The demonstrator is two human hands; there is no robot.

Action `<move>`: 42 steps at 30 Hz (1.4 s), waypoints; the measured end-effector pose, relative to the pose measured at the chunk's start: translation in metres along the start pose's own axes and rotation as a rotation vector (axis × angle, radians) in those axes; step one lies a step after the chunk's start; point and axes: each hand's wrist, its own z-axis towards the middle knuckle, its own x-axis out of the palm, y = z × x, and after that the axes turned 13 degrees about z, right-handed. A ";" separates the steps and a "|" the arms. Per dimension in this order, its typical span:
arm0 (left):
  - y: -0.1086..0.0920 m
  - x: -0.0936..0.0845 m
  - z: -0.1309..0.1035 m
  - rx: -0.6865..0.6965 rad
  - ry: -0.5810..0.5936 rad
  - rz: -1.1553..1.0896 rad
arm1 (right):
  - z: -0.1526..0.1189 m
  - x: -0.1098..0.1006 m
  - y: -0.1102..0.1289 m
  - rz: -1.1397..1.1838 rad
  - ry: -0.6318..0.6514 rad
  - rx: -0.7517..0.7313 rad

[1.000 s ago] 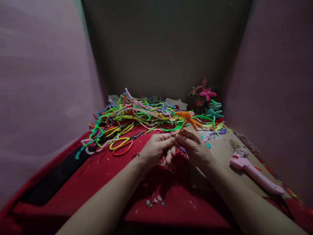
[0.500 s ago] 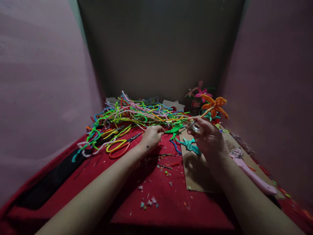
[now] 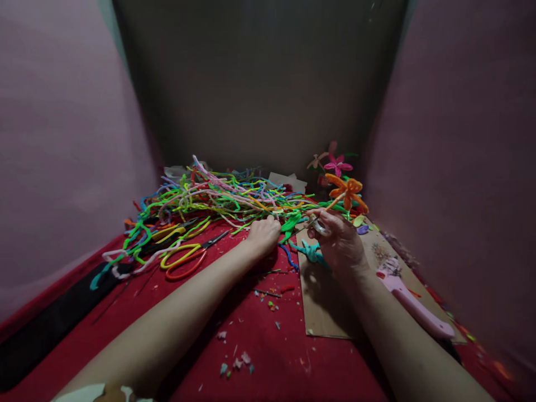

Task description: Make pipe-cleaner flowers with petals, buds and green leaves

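My right hand (image 3: 344, 245) is closed on the thin stem of an orange pipe-cleaner flower (image 3: 347, 192), whose petals point up and away. A small shiny roll of tape (image 3: 320, 226) sits at the fingers of the same hand. My left hand (image 3: 264, 233) is closed with its fingers curled down, at the near edge of the pile, beside a bundle of bright green pipe cleaners (image 3: 290, 223). Its fingertips are turned from view, so whatever they hold is hidden. Under the right hand lies a knotted turquoise pipe-cleaner piece (image 3: 312, 252).
A tangled heap of coloured pipe cleaners (image 3: 226, 192) spreads across the back. Scissors with red and yellow handles (image 3: 184, 262) lie left. At right, a pink-handled tool (image 3: 419, 310) rests on a cardboard sheet (image 3: 322, 312). Pink flowers (image 3: 337, 166) stand behind. Scraps dot the red cloth (image 3: 268, 363).
The view has shifted a little to the right. My left hand has moved right, closer to the green bundle. My right hand still holds the orange flower, now slightly lower.
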 end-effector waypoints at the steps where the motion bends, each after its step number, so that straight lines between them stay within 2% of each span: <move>1: 0.002 -0.001 -0.002 0.007 0.000 0.011 | 0.000 0.000 0.000 -0.003 -0.004 0.003; 10: 0.004 0.003 -0.008 0.010 -0.011 0.048 | -0.002 -0.003 -0.005 -0.031 0.014 0.009; 14: 0.004 -0.010 -0.020 0.049 -0.052 0.016 | -0.005 0.000 -0.005 -0.046 0.057 0.008; 19: 0.023 -0.034 -0.038 0.002 -0.117 -0.046 | -0.012 0.005 -0.005 -0.059 0.114 0.057; 21: 0.032 -0.041 -0.046 -0.021 -0.157 -0.144 | -0.014 0.006 -0.007 -0.065 0.110 0.096; 23: 0.035 -0.046 -0.056 -0.029 -0.218 -0.423 | -0.015 0.006 -0.011 -0.074 0.082 0.121; 26: 0.028 -0.050 -0.072 -0.044 -0.264 -0.855 | -0.018 0.006 -0.020 -0.121 0.084 0.141; 28: 0.020 -0.051 -0.080 -0.065 -0.263 -1.020 | -0.022 0.007 -0.025 -0.165 0.115 0.137; 31: 0.009 -0.052 -0.088 -0.088 -0.258 -1.117 | -0.028 0.012 -0.027 -0.225 0.131 0.129; 36: 0.003 -0.044 -0.088 -0.117 -0.261 -1.139 | -0.033 0.022 -0.025 -0.282 0.136 0.121; 42: -0.001 -0.033 -0.086 -0.127 -0.302 -1.158 | -0.032 0.017 -0.030 -0.350 0.137 0.142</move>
